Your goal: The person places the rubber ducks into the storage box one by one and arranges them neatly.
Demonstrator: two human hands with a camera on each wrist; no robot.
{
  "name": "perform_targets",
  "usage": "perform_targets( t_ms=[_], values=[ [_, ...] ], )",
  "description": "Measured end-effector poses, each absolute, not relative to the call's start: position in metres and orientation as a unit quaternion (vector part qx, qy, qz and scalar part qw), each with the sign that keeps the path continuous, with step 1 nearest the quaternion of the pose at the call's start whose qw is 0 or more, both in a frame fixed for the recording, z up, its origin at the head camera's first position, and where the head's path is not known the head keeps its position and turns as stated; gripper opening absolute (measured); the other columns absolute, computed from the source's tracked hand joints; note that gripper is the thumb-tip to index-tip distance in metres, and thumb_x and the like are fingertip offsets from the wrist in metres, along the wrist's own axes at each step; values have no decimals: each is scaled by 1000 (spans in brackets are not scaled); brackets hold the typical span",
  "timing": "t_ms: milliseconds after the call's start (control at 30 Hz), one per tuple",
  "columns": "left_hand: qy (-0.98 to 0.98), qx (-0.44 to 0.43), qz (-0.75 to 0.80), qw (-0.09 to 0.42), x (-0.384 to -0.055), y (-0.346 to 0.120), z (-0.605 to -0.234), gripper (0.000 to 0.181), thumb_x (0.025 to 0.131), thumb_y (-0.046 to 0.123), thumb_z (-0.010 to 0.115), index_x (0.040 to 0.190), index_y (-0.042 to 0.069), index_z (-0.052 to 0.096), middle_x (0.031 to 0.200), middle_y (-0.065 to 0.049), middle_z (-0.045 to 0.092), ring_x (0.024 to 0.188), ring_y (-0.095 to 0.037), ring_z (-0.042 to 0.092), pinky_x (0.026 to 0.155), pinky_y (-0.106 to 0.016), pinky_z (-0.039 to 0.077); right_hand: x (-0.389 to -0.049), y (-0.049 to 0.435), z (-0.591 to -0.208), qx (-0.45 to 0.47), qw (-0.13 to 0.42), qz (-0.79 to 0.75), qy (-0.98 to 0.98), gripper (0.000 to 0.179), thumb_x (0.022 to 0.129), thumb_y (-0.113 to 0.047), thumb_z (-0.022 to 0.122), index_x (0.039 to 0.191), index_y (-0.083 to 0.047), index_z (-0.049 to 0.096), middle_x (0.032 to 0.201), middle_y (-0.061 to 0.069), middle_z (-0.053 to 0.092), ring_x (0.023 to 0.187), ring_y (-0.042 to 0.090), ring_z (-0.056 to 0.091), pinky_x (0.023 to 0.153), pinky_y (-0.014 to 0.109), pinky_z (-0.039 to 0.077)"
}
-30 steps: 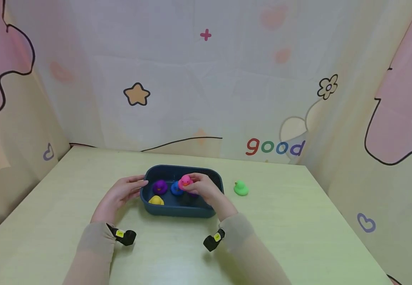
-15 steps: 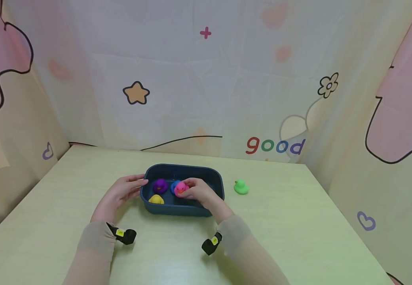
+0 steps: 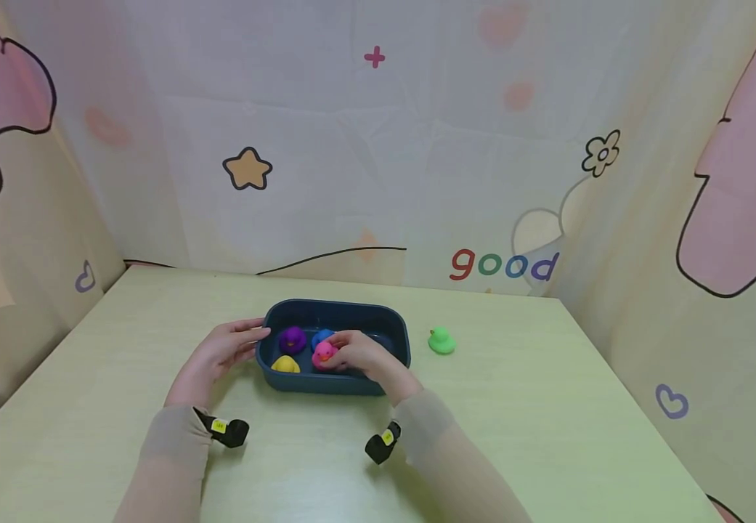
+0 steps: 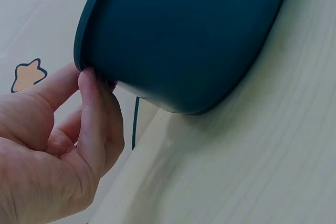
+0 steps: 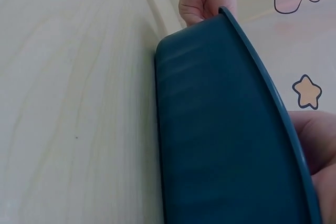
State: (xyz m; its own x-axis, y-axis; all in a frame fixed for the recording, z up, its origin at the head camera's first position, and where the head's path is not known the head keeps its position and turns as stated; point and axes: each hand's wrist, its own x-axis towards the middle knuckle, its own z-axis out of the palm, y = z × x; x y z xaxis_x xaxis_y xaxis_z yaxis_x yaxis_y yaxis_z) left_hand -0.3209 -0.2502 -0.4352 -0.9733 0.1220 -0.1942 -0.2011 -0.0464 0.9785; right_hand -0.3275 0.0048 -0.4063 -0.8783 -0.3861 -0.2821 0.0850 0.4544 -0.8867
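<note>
In the head view, my right hand point(image 3: 363, 354) reaches into a dark blue tub point(image 3: 332, 385) and pinches a pink rubber duck point(image 3: 322, 355) low inside it. A blue duck point(image 3: 320, 338) sits just behind the pink one, partly covered. Further left in the tub are a purple duck point(image 3: 292, 340) and a yellow duck point(image 3: 285, 365). My left hand point(image 3: 226, 346) holds the tub's left rim between thumb and fingers, which the left wrist view shows close up. In the right wrist view, the tub's wall point(image 5: 226, 124) hides the ducks and my right fingertips.
A green duck point(image 3: 441, 341) stands on the pale wooden table point(image 3: 515, 407), right of the tub. Behind and beside the table hangs a printed curtain point(image 3: 325, 145) with a star, a flower and the word "good".
My right hand has lowered the pink duck deeper into the tub and shifted it slightly left, in front of the blue duck. The left hand stays at the rim.
</note>
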Motion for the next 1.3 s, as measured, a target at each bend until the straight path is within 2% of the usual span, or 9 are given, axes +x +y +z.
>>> perform_targets(
  t_ms=[133, 367, 567, 800, 1067, 1300],
  values=[
    [681, -27, 723, 112, -321, -251, -435, 64, 96, 16, 64, 148, -6, 35, 92, 14, 65, 75, 2, 64, 70, -12, 53, -329, -1, -408, -93, 233, -483, 839, 44, 85, -5, 74, 126, 0, 61, 118, 14, 61, 93, 21, 57, 79, 28, 55],
    [685, -26, 720, 112, -321, -250, -436, 64, 96, 16, 64, 148, -6, 34, 91, 15, 64, 76, 2, 63, 70, -12, 52, -329, -6, -411, -92, 226, -467, 850, 40, 83, -8, 75, 122, -3, 64, 121, 13, 59, 101, 24, 54, 90, 36, 51],
    [686, -30, 719, 112, -321, -249, -435, 64, 95, 16, 64, 148, -6, 35, 90, 16, 64, 77, 3, 63, 71, -12, 52, -328, -6, -414, -111, 202, -452, 862, 32, 83, -6, 75, 114, -3, 68, 119, 12, 61, 105, 24, 52, 93, 39, 49],
    [688, -31, 716, 114, -320, -249, -435, 64, 96, 17, 64, 148, -5, 34, 89, 16, 63, 78, 3, 63, 72, -12, 52, -326, -7, -416, -122, 185, -434, 873, 27, 83, -1, 72, 110, -2, 70, 112, 12, 65, 96, 21, 53, 88, 35, 50],
    [690, -33, 714, 114, -320, -249, -435, 66, 95, 18, 65, 149, -5, 34, 92, 15, 63, 78, 2, 63, 73, -13, 53, -324, -7, -415, -121, 187, -411, 884, 18, 88, 2, 66, 105, -3, 70, 103, 10, 64, 94, 21, 50, 79, 31, 49],
    [690, -35, 713, 118, -320, -249, -434, 68, 94, 21, 66, 149, -4, 34, 90, 16, 63, 78, 1, 63, 72, -13, 53, -323, -8, -413, -119, 194, -394, 890, 19, 89, 5, 62, 104, -4, 70, 103, 9, 63, 94, 21, 49, 76, 30, 49]
  ],
)
